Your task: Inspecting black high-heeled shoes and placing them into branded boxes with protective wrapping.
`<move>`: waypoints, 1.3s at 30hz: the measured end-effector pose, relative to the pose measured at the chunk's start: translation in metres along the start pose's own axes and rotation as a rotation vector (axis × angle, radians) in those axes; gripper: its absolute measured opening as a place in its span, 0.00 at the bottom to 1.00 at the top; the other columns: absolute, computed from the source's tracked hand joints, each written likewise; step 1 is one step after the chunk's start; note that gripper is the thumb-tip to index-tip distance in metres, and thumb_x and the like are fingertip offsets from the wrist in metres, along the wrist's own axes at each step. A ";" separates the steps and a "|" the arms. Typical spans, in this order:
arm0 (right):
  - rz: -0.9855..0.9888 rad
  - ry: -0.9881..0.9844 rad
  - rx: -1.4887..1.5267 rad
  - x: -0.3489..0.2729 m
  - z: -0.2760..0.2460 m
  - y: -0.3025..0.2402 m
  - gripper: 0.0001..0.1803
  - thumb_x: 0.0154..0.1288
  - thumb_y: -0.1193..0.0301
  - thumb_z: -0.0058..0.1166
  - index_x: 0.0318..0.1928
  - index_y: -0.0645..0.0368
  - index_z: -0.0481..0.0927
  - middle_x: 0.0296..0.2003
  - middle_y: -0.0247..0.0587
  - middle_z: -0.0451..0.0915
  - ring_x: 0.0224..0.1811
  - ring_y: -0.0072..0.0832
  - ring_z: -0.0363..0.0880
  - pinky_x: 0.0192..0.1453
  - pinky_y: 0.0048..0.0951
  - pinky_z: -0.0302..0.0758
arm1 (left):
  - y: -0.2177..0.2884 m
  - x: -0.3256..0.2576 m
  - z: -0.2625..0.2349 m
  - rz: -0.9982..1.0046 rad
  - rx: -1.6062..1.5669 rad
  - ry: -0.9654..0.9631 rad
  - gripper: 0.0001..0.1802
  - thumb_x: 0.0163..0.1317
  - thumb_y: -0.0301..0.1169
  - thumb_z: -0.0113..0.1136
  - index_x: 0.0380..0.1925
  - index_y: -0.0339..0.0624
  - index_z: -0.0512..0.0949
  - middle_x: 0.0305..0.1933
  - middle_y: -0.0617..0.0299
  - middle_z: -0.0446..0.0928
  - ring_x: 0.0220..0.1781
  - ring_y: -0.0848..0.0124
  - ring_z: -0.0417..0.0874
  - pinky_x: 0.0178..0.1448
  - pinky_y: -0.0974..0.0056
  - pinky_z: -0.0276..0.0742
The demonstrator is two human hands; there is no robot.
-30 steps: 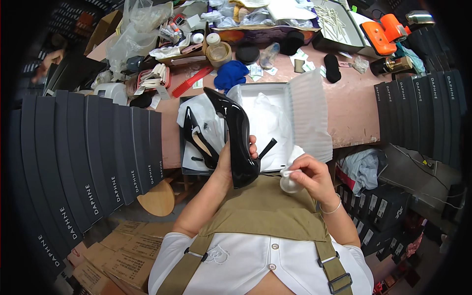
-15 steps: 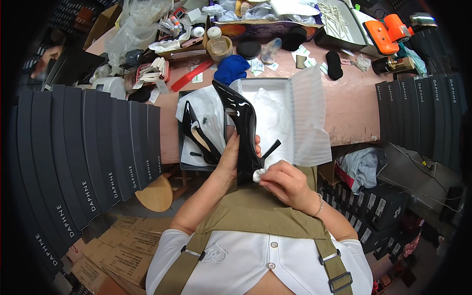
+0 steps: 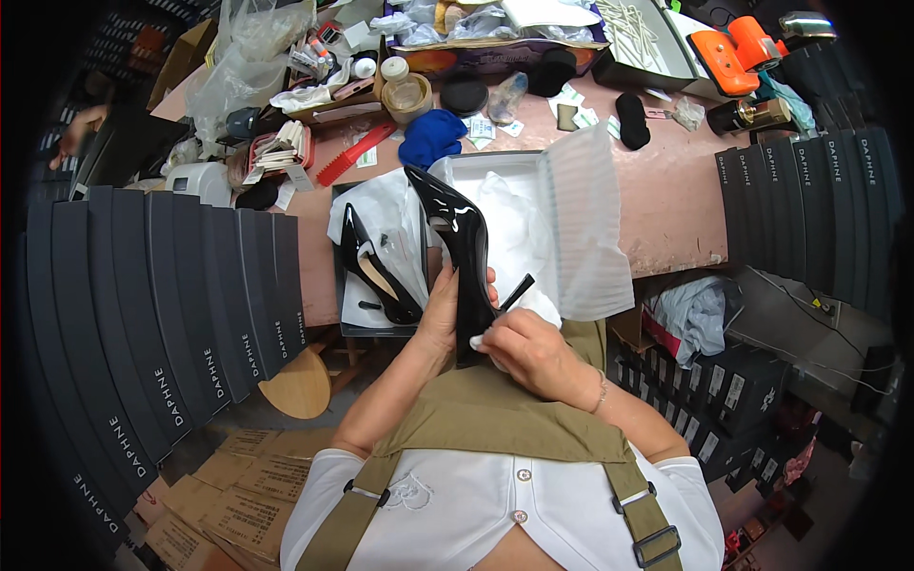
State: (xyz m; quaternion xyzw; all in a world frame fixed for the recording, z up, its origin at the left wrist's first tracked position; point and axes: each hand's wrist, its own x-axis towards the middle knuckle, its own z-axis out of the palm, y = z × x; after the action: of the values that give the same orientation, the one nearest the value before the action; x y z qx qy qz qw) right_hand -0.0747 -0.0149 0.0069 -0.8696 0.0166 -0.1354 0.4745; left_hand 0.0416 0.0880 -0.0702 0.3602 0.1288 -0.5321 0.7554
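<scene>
A glossy black high-heeled shoe [image 3: 468, 249] is held up in my left hand [image 3: 441, 309], its toe pointing away from me and its thin heel sticking out to the right. My left fingers wrap around its rear half. A small white wad [image 3: 477, 342] is pinched in my right hand [image 3: 529, 348] and touches the back of the shoe near the heel; whether it is cotton or cloth I cannot tell. The matching black high-heeled shoe [image 3: 366, 266] lies on white tissue in a dark shoebox [image 3: 379, 331] just left of my hands.
An open white-lined box part [image 3: 490, 164] with tissue paper [image 3: 586, 228] lies beyond my hands. Dark shoeboxes stand in rows at left [image 3: 167, 314] and right [image 3: 809, 205]. A blue cloth [image 3: 433, 139], a red brush [image 3: 354, 154] and an orange tape dispenser [image 3: 728, 55] lie farther back.
My right hand has moved a little left with the white wad, further onto the back of the shoe. The left hand keeps its hold. The whole view has shifted slightly.
</scene>
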 end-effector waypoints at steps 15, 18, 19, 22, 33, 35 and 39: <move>0.690 0.276 0.687 0.004 -0.056 0.065 0.03 0.64 0.76 0.56 0.34 0.62 0.77 0.29 0.27 0.77 0.31 0.13 0.72 0.36 0.16 0.69 | 0.023 -0.005 -0.070 0.912 1.293 0.656 0.46 0.56 0.34 0.65 0.68 0.31 0.48 0.70 0.39 0.51 0.72 0.48 0.53 0.73 0.54 0.51; 0.696 0.172 0.748 0.002 -0.041 0.067 0.04 0.65 0.75 0.57 0.35 0.62 0.77 0.30 0.27 0.77 0.32 0.13 0.71 0.36 0.16 0.69 | 0.019 0.009 -0.155 0.661 1.099 0.879 0.53 0.51 0.38 0.69 0.69 0.35 0.45 0.70 0.37 0.52 0.71 0.45 0.53 0.72 0.53 0.51; 0.681 0.112 0.704 0.004 -0.036 0.067 0.04 0.65 0.75 0.56 0.35 0.62 0.77 0.31 0.27 0.77 0.32 0.13 0.71 0.36 0.16 0.69 | 0.015 0.017 -0.180 0.643 1.098 0.870 0.49 0.53 0.32 0.65 0.69 0.34 0.46 0.67 0.38 0.58 0.69 0.49 0.60 0.71 0.55 0.55; 0.592 0.026 0.676 0.021 -0.044 0.049 0.04 0.64 0.75 0.57 0.35 0.62 0.77 0.30 0.27 0.77 0.32 0.12 0.71 0.36 0.16 0.69 | 0.023 0.019 -0.203 0.694 0.642 0.787 0.38 0.54 0.17 0.48 0.68 0.34 0.52 0.59 0.47 0.70 0.60 0.59 0.73 0.63 0.60 0.67; 0.011 0.507 -0.661 0.172 -0.133 0.221 0.23 0.55 0.76 0.57 0.54 0.60 0.72 0.48 0.54 0.75 0.53 0.48 0.72 0.57 0.42 0.70 | 0.046 -0.017 -0.054 -0.068 -0.274 0.021 0.35 0.69 0.55 0.36 0.60 0.33 0.66 0.54 0.44 0.74 0.51 0.48 0.79 0.55 0.46 0.75; -0.129 0.519 -0.759 0.177 -0.105 0.191 0.25 0.53 0.77 0.57 0.54 0.59 0.71 0.47 0.56 0.75 0.53 0.50 0.71 0.56 0.43 0.69 | 0.017 -0.005 -0.058 -0.089 -0.295 0.029 0.37 0.69 0.57 0.35 0.61 0.34 0.64 0.55 0.43 0.73 0.54 0.49 0.77 0.57 0.47 0.74; -0.024 -0.259 -0.461 0.120 -0.025 0.080 0.14 0.49 0.68 0.61 0.38 0.55 0.76 0.32 0.43 0.77 0.34 0.41 0.79 0.38 0.38 0.75 | 0.001 -0.009 -0.022 -0.084 -0.223 0.030 0.33 0.70 0.54 0.38 0.61 0.37 0.64 0.56 0.46 0.73 0.55 0.53 0.77 0.59 0.48 0.73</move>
State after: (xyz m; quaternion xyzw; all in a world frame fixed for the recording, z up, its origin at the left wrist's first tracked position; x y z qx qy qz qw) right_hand 0.0422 -0.0980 -0.0206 -0.9650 -0.0242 -0.0214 0.2601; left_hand 0.0429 0.1096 -0.0803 0.2760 0.2135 -0.5400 0.7659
